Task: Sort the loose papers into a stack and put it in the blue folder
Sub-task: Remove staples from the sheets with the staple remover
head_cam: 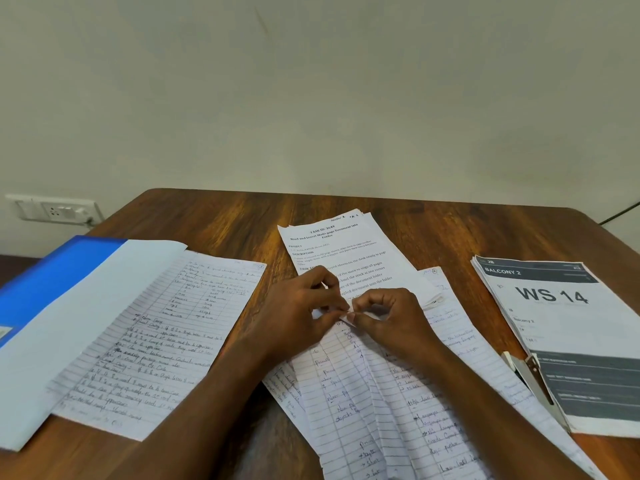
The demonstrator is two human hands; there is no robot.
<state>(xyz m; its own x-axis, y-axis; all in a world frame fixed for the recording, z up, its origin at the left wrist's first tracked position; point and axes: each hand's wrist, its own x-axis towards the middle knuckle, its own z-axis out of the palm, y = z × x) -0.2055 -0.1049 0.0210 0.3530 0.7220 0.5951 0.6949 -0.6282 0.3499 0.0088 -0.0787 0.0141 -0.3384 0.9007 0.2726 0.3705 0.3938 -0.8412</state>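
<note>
the counter (433,230) carries everything. at its left lies the blue folder (52,282), open, with a lined sheet (156,341) resting on its inside face. at the right sits a printed pack (561,337) marked ws 14, a stapler (530,379) lying at its near edge. in the middle, the loose papers (381,393) fan out unevenly under a typed sheet (339,251).

both hands meet over that fan: the left hand (298,313) and right hand (388,323) are curled, fingertips close together, pinching the top corner of a lined page. whether they are separating pages or squaring a corner is hard to tell.

to do this well, i'd judge: free one sheet at a time, lay edges flush, then tap the stack on the counter before sliding it into the folder. pulling hard at a pinched corner risks a tear or crease.
</note>
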